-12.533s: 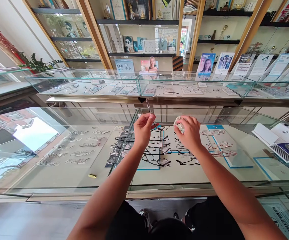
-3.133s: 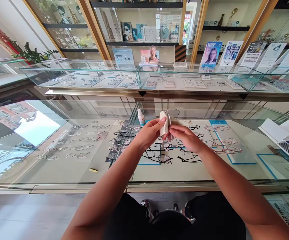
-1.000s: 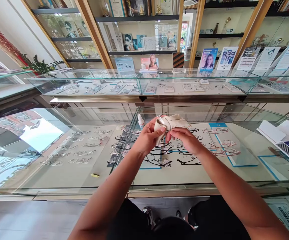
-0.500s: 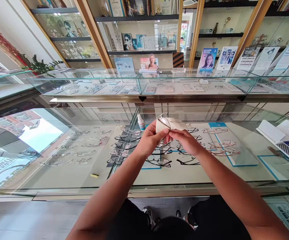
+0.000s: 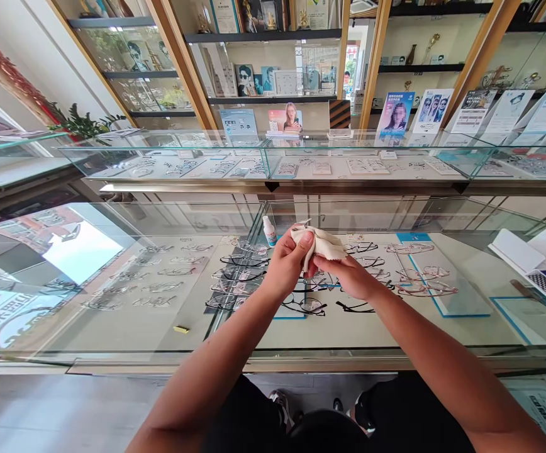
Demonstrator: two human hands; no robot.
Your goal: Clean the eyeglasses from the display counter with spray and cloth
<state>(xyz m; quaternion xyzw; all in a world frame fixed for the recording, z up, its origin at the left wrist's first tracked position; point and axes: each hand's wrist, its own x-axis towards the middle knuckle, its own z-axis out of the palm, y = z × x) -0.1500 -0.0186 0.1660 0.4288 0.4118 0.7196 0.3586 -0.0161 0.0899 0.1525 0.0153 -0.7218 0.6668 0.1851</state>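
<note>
A cream cleaning cloth (image 5: 328, 246) with a zigzag edge is bunched between my two hands above the glass counter. My left hand (image 5: 286, 259) is closed, its thumb pressing the cloth from above. Cloth covers most of a pair of glasses; only a thin bit of its frame shows by the left fingertips. From the right, my right hand (image 5: 348, 274) grips the lower side of the cloth, fingers partly hidden beneath it. Just behind the left hand stands a small white spray bottle (image 5: 269, 231).
Under the glass lie several pairs of glasses, such as dark frames (image 5: 305, 306) and pink frames (image 5: 428, 288). An open white case (image 5: 518, 248) sits at the right. A small yellow piece (image 5: 181, 329) lies left of centre. Behind runs a second glass showcase (image 5: 178, 150).
The cloth has been folded over the lens that showed between my hands, and the left thumb now presses on top of it. The view has shifted slightly.
</note>
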